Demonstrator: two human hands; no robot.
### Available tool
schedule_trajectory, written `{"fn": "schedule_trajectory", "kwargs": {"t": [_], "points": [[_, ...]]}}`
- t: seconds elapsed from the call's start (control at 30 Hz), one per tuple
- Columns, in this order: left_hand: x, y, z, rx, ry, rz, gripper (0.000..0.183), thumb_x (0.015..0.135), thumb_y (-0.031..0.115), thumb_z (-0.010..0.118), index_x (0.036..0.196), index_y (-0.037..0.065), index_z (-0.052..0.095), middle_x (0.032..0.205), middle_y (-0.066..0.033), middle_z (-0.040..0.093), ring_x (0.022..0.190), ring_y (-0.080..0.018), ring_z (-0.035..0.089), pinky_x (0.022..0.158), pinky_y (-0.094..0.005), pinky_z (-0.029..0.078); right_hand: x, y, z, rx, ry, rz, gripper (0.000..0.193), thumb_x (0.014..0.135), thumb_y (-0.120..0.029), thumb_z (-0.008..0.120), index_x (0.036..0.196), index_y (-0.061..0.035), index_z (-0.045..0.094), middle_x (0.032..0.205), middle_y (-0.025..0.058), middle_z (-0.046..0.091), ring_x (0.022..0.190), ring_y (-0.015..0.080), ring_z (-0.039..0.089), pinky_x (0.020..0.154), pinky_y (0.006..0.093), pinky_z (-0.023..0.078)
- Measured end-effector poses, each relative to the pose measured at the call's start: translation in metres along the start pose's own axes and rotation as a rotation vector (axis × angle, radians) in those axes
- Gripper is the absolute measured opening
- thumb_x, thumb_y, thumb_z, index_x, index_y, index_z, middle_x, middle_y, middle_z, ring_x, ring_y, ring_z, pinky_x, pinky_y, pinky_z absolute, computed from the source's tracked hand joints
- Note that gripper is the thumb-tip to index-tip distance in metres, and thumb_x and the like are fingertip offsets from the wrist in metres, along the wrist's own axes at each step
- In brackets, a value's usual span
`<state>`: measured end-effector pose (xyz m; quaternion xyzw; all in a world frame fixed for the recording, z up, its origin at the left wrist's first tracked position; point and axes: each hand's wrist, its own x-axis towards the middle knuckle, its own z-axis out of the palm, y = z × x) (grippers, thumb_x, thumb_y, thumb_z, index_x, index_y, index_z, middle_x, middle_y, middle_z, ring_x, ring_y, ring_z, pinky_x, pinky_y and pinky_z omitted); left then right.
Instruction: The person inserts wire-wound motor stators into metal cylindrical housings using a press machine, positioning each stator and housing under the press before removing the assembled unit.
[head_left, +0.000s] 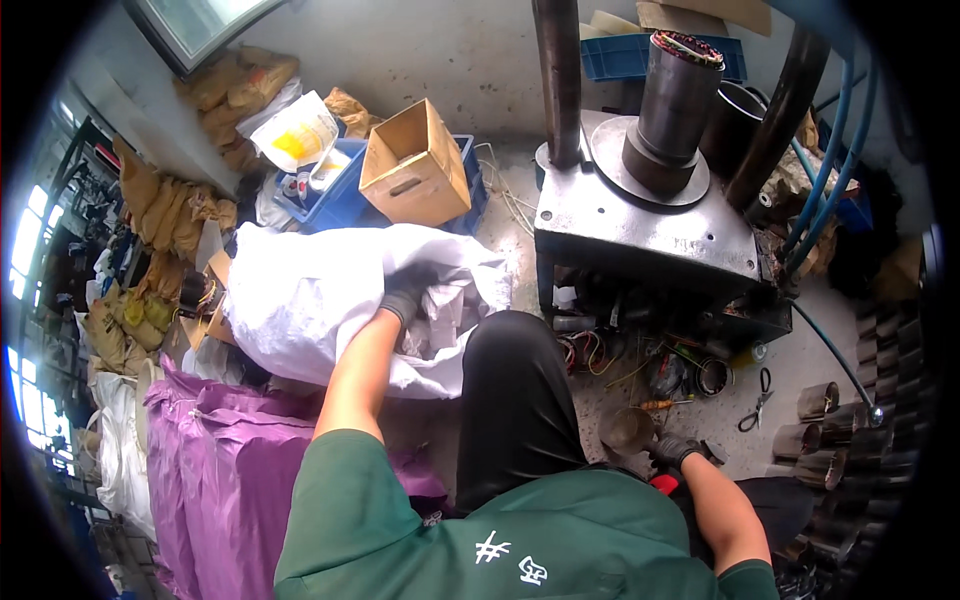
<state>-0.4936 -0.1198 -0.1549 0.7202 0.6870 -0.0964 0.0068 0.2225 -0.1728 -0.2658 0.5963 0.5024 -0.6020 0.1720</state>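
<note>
My left hand point(408, 297), in a dark glove, reaches into the mouth of a white woven sack point(290, 290). Its fingers are lost among the folds, next to pale grey pieces point(440, 318) inside. Low at my right side, my gloved right hand point(676, 450) is closed at the edge of a short, hollow metal cylinder point(627, 431). Beside that cylinder lies a tool with an orange handle point(657, 405). Scissors point(760, 402) rest on the floor farther right.
Ahead on the right stands a steel press point(640, 235) bearing a wire-filled metal cylinder point(680, 100). A cardboard box point(418, 170) sits over blue crates point(345, 190) behind the sack. Purple sacking point(220, 450) is at left. Metal cylinders point(818, 402) stand at right.
</note>
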Motion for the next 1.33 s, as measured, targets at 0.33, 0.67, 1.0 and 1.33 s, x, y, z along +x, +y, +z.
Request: {"fn": "schedule_trajectory", "kwargs": {"t": [0.33,0.67,1.0,1.33], "points": [[0.050,0.066,0.003,-0.799,0.296,-0.561,0.045,0.102,0.023,0.046,0.145,0.010,0.052,0.153,-0.0178,0.050,0.144,-0.0345,0.042,0.119,-0.0405,0.031,0.033,0.028,0.009,0.070,0.014,0.043,0.034,0.101,-0.030,0.058,0.093,-0.0007,0.074,0.079,0.0165,0.075,0.067,0.0254,0.074,0.057,0.0441,0.058],[-0.063,0.144,-0.061,-1.102,0.152,-0.332,0.034,0.095,0.018,0.064,0.126,0.004,0.068,0.111,-0.0172,0.074,0.107,-0.0297,0.070,0.094,-0.0391,0.054,-0.089,-0.089,-0.037,0.266,0.179,-0.256,0.034,0.097,-0.019,0.054,0.126,-0.0033,0.060,0.080,0.0192,0.073,0.058,0.0262,0.071,0.052,0.0406,0.058],[-0.062,0.362,-0.284,-0.543,0.406,0.536,0.089,0.065,0.020,0.093,0.145,0.020,0.055,0.150,-0.0220,0.049,0.136,-0.0440,0.048,0.113,-0.0524,0.041,-0.235,-0.166,-0.080,0.297,0.554,-0.971,0.056,0.081,-0.020,0.062,0.134,-0.0053,0.055,0.117,0.0193,0.069,0.107,0.0304,0.069,0.091,0.0413,0.055],[-0.029,0.436,-0.290,-1.120,0.171,0.829,0.077,0.077,0.012,0.081,0.147,0.014,0.051,0.152,-0.0204,0.046,0.134,-0.0434,0.051,0.111,-0.0483,0.045,-0.280,-0.108,-0.084,0.520,0.753,-1.161,0.073,0.087,-0.023,0.069,0.154,-0.0102,0.044,0.124,0.0166,0.069,0.109,0.0257,0.068,0.096,0.0377,0.054]]}}
